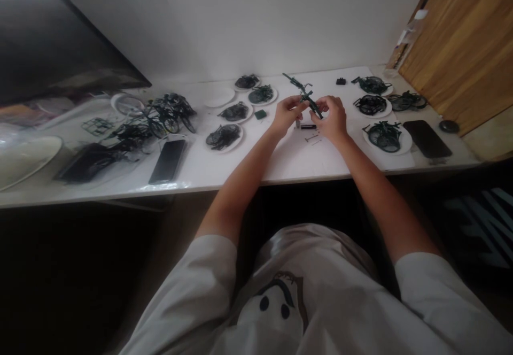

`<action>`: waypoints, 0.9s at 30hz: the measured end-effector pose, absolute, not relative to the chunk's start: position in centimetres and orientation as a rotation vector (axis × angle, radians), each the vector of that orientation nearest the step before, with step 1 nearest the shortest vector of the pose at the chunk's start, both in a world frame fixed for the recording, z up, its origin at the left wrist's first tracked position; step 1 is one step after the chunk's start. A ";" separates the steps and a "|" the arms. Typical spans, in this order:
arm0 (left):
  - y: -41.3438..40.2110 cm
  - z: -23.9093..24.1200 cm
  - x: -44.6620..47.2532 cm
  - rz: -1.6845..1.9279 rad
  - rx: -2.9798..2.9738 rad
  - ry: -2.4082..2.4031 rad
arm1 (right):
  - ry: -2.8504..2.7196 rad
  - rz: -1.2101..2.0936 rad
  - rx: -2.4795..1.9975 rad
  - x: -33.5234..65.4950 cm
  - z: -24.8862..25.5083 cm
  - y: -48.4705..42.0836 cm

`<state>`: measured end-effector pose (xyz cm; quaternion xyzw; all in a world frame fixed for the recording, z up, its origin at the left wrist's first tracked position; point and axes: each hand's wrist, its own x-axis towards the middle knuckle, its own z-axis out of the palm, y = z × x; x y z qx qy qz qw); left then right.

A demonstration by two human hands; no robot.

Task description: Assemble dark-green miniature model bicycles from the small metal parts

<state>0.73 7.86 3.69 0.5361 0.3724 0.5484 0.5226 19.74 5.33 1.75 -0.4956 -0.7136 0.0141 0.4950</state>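
Observation:
Over the white tabletop (pixel 240 168), both my hands hold a dark green miniature bicycle frame (pixel 301 90) that sticks up and away to the left. My left hand (pixel 286 113) pinches it from the left side with closed fingers. My right hand (pixel 332 117) grips its lower end with curled fingers. Just below the hands lie a small dark cylindrical part (pixel 308 126) and a few tiny pins (pixel 312 139) on the table.
Several white plates with dark bicycle parts (pixel 224 136) (pixel 385 136) stand left and right of my hands. Assembled small bicycles (pixel 168 114) cluster at the left. Two black phones (pixel 167 161) (pixel 425 138) lie flat. A dark screen (pixel 60 39) stands far left, a wooden panel (pixel 465 45) far right.

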 end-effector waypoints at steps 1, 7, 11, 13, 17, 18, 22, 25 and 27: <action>7.8 3.7 0.6 1.293 1.292 0.873 | -1.732 0.019 -1.201 19.8 1.7 5.4; 7.8 3.2 0.4 1.176 1.373 0.773 | -1.746 -0.068 -1.211 20.1 1.6 5.6; 7.5 3.0 0.6 1.146 1.381 0.776 | -1.733 -0.042 -1.217 19.9 1.9 5.2; 7.1 3.3 0.7 1.112 1.357 0.785 | -1.733 -0.007 -1.228 19.7 2.3 4.8; 6.3 3.9 0.9 1.077 1.334 0.776 | -1.740 0.032 -1.241 19.5 2.7 4.4; 6.2 3.9 1.0 1.079 1.334 0.776 | -1.749 0.030 -1.234 19.5 2.8 4.4; 6.7 3.5 1.0 1.162 1.330 0.855 | -1.823 0.046 -1.188 19.7 2.8 4.5; 7.3 3.3 0.8 1.220 1.310 0.902 | -1.886 0.121 -1.137 19.7 2.7 4.5; 7.5 3.3 0.6 1.244 1.289 0.915 | -1.907 0.178 -1.098 19.6 2.6 4.5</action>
